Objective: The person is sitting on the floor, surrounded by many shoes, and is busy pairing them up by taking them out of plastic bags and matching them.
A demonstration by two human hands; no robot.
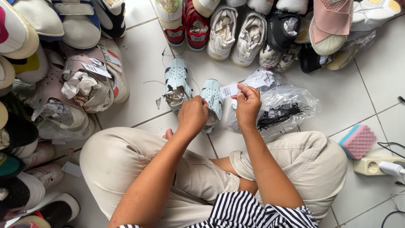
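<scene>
Two small pale blue shoes lie on the white tile floor in front of my crossed legs. My left hand point(193, 116) is closed on the right-hand shoe point(213, 99), covering its near end. The other pale blue shoe point(176, 84) sits just left of it, stuffed with crumpled paper. My right hand point(247, 104) pinches a small white tag point(230, 90) between thumb and fingers, next to the held shoe. Right of that hand lies a clear plastic bag point(278, 107) holding a bundle of thin black ties.
Rows of shoes point(236, 33) crowd the top of the view, and more are piled along the left side point(76, 84). A pink and blue sponge point(358, 141) and a power strip point(373, 165) with a white plug and cables lie at the right.
</scene>
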